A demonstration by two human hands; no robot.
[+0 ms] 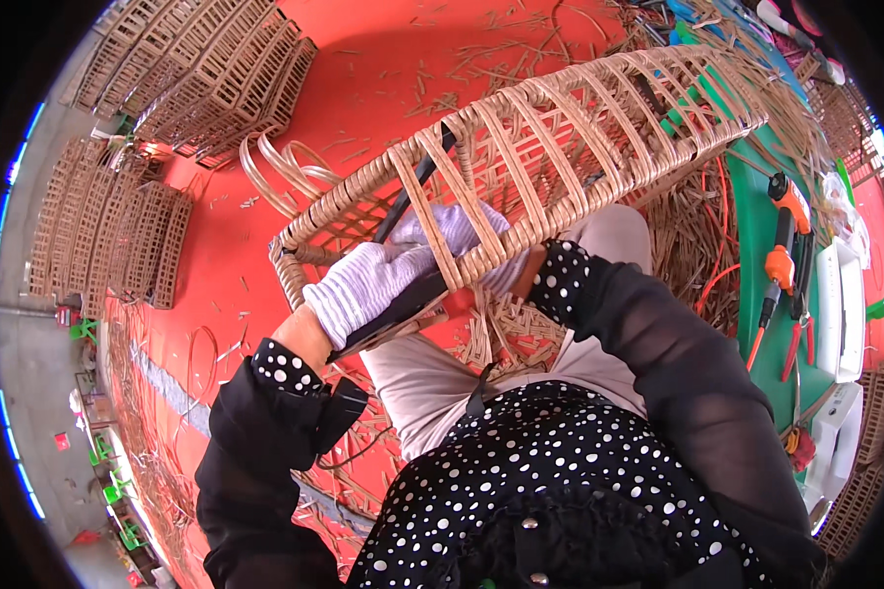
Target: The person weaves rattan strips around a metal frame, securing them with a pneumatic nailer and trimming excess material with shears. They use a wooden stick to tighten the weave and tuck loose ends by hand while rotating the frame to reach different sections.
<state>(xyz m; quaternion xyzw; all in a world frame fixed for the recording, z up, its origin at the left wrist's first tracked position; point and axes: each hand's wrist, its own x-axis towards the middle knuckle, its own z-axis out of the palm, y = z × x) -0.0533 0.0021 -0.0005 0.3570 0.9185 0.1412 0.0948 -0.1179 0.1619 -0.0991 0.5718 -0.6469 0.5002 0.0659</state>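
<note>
A long woven rattan frame lies tilted across my lap, its near end low on the left and its far end at the upper right. Both hands wear pale striped gloves. My left hand is closed on the near end, beside a dark flat bar of the frame. My right hand reaches in between the wrapped strips from the other side, its fingers bent close to the left hand. Strips hide part of it, and whatever it pinches cannot be made out. A loose dark strip rises from between the hands.
Stacked woven frames stand at the upper left, with more stacks below. Loops of rattan strip lie just past the frame. Cuttings litter the red floor. An orange-and-black power tool and red-handled pliers rest at right.
</note>
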